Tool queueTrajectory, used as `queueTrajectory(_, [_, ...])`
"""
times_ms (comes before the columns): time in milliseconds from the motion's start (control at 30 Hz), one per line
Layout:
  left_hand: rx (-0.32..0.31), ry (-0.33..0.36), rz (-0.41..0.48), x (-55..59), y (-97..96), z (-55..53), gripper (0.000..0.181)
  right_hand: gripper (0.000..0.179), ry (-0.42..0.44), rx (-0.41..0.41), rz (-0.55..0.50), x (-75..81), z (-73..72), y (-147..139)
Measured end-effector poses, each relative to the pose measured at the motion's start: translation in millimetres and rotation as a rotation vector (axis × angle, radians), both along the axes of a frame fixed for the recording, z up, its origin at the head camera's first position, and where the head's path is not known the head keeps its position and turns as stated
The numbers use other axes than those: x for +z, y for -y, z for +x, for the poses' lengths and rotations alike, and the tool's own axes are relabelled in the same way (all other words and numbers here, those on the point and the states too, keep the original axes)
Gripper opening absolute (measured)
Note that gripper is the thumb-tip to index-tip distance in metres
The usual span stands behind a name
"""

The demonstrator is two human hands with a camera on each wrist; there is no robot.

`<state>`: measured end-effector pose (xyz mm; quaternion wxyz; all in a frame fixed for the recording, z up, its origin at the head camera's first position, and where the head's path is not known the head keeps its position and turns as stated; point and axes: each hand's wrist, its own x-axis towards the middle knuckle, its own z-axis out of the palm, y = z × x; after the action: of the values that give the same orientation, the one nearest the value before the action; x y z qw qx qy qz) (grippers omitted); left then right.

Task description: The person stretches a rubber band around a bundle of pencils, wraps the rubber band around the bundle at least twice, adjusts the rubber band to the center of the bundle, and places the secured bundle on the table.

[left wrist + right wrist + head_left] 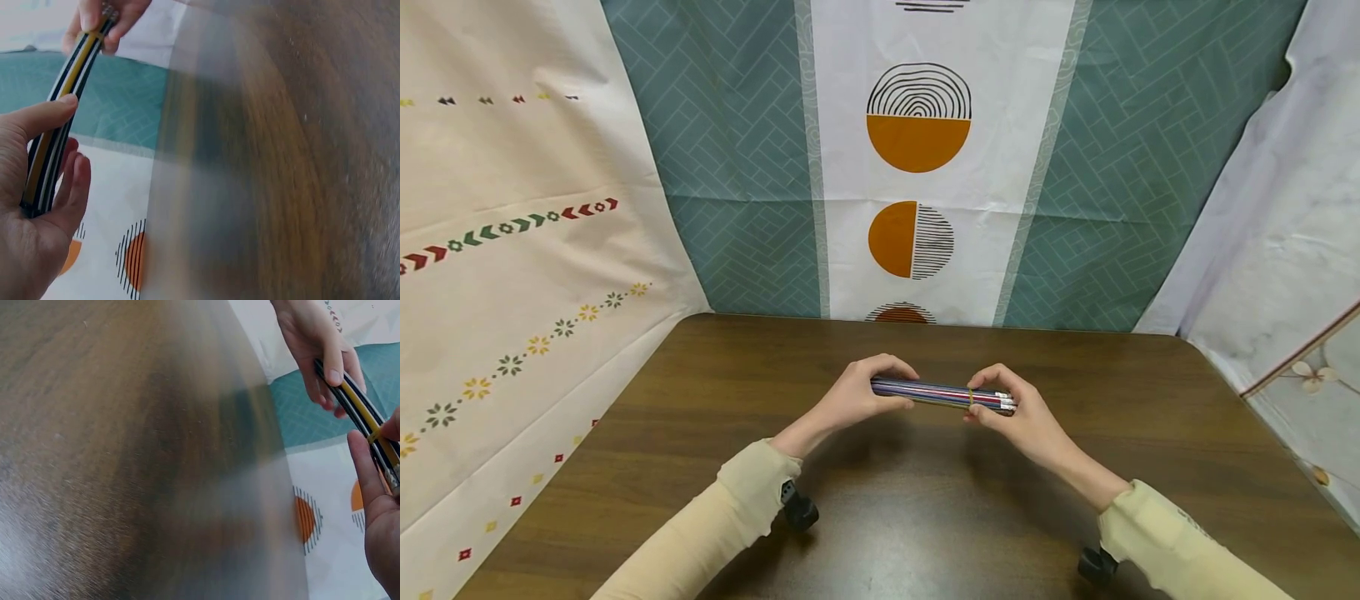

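Note:
A bundle of striped pencils (936, 393) is held level above the table between both hands. Its shafts show blue, white, red and yellow stripes, with silvery ends at the right. Around the bundle near those ends runs a yellowish rubber band (374, 435). My left hand (867, 388) grips the left end, thumb along the near side and fingers behind. With thumb and fingertips, my right hand (1017, 414) pinches the bundle at the rubber band. In the left wrist view, the left thumb presses on a yellow pencil (69, 78) within the bundle.
The brown wooden table (880, 517) spreads under both hands. Patterned cloths hang around it: a green and white curtain (745, 167) behind, a cream cloth (512, 292) at left and a white one (1300, 250) at right. A black wrist camera (800, 510) sits under the left sleeve.

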<state>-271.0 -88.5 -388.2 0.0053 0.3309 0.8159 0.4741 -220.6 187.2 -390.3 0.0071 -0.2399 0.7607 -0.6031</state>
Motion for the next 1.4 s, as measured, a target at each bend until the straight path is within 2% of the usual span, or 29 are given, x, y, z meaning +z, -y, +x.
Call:
queueTrajectory(67, [-0.011,-0.012,-0.008,-0.7,-1.0,1.4,0.035,0.03,-0.005,-0.003,0.021,-1.9,0.2,0])
queueTrajectory(167, [-0.044,0.007,-0.012,-2.3,-1.0,3.1,0.034,0.03,-0.018,-0.005,0.054,-3.9,0.3,0])
queueTrajectory(300, [-0.106,0.122,0.021,-5.0,-0.1,4.6,0.032,0.031,-0.014,0.003,0.065,-4.8,0.4,-2])
queueTrajectory(400, [-0.128,0.201,0.05,-4.2,-0.7,5.7,0.032,0.031,-0.003,0.003,0.049,-6.1,0.0,-4])
queueTrajectory(433, [-0.126,0.209,0.049,-3.4,-1.1,5.9,0.032,0.031,-0.005,0.003,0.046,-6.5,-0.3,-4])
queueTrajectory(600, [-0.089,0.181,-0.036,2.1,-3.6,5.9,0.029,0.029,-0.03,0.01,0.06,-7.2,-1.5,-6])
queueTrajectory(800, [-0.088,0.089,-0.161,10.9,-7.2,5.1,0.025,0.03,-0.041,0.009,0.071,-7.1,-1.6,-7])
queueTrajectory(1067, [-0.134,-0.017,-0.164,8.9,-9.4,4.8,0.029,0.028,-0.043,0.025,0.055,-4.4,-1.7,-7])
queueTrajectory(1267, [-0.187,0.011,-0.143,4.5,-8.4,5.7,0.038,0.025,-0.121,0.001,0.175,-5.3,-3.1,-8])
queueTrajectory(1400, [-0.188,-0.012,-0.113,1.6,-9.0,6.2,0.037,0.023,-0.137,0.014,0.18,-4.3,-4.8,-7])
